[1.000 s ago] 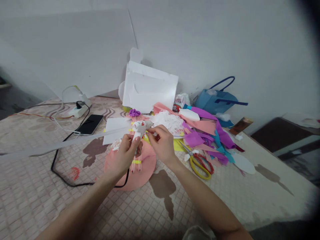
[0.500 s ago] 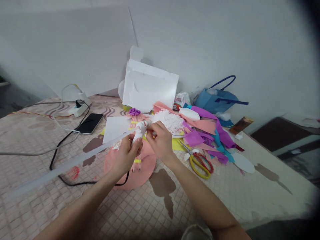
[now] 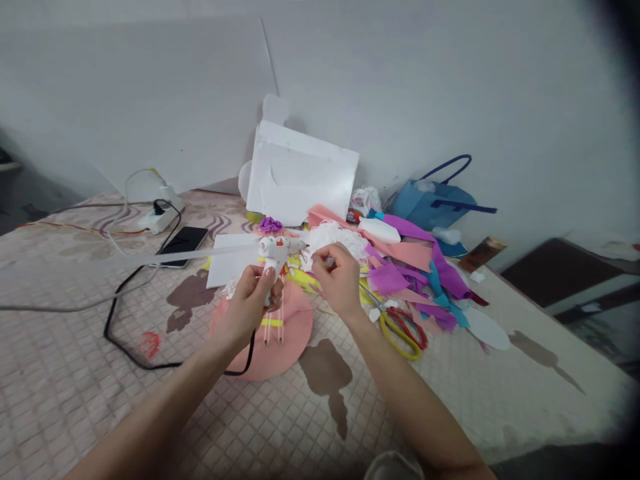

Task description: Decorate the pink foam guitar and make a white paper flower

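Note:
My left hand point(image 3: 247, 308) is wrapped round the grip of a white glue gun point(image 3: 278, 248). A long translucent glue stick point(image 3: 165, 257) juts out of the gun's back toward the left. The gun's nozzle points right, toward my right hand point(image 3: 340, 280). That hand is pinched closed on a small piece I cannot make out, just in front of a white lacy piece point(image 3: 334, 238). Below both hands lies a pink paper circle point(image 3: 280, 337) with thin sticks on it.
Yellow-handled scissors point(image 3: 400, 327) lie right of my hands beside a heap of pink, purple and blue paper scraps point(image 3: 420, 267). White cards point(image 3: 300, 177) lean on the wall; a blue bag point(image 3: 433, 200) stands right. A phone point(image 3: 183, 243), power strip point(image 3: 160, 215) and black cable point(image 3: 125, 313) lie left.
The glue gun swung up level, so its glue stick now points straight left instead of down-left. My right hand drew back slightly to the right of the nozzle.

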`<state>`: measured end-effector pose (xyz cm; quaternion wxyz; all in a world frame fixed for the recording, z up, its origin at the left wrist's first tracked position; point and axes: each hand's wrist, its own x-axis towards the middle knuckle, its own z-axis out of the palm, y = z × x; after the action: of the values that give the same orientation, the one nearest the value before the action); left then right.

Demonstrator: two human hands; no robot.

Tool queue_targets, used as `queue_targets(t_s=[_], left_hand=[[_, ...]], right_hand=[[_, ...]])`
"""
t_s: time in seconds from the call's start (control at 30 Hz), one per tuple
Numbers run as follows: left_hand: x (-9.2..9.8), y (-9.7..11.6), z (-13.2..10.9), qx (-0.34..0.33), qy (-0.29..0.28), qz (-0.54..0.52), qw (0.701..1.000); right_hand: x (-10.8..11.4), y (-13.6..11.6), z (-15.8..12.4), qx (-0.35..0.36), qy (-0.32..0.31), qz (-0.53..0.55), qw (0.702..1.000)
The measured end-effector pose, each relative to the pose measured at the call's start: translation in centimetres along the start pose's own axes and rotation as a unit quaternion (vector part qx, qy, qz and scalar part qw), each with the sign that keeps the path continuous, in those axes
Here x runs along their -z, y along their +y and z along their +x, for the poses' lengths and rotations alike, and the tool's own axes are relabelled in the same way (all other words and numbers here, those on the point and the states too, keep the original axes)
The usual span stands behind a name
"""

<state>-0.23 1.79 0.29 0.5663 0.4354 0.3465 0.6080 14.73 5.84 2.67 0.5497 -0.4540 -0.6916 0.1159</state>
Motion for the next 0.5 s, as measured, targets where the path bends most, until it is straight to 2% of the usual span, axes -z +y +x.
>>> queue_targets(t_s=[0.17, 0.23, 0.3, 0.37, 0.47, 0.5], left_hand=[[1.1, 1.2, 0.7, 0.027, -0.006, -0.05, 0.998], [2.3, 2.3, 1.6, 0.025, -0.009, -0.035, 0.999], [4.2, 3.6, 3.1, -0.015, 0.002, 0.009, 1.0], [6.6, 4.8, 5.1, -0.072, 0.045, 0.099, 0.991], [10.5, 5.7, 8.6, -0.116, 0.158, 0.266, 0.944], [11.7, 5.8, 9.7, -0.119, 0.183, 0.285, 0.933]], right_hand=[[0.9, 0.6, -0.6, -0.134, -0.088, 0.111, 0.981], [1.3, 1.2, -0.9, -0.166, -0.096, 0.131, 0.973], [1.7, 2.0, -1.2, -0.179, -0.1, 0.134, 0.969], [2.1, 2.9, -1.6, -0.172, -0.115, 0.12, 0.971], [2.8, 4.3, -2.1, -0.172, -0.129, 0.098, 0.972], [2.9, 4.7, -2.3, -0.178, -0.134, 0.096, 0.97]])
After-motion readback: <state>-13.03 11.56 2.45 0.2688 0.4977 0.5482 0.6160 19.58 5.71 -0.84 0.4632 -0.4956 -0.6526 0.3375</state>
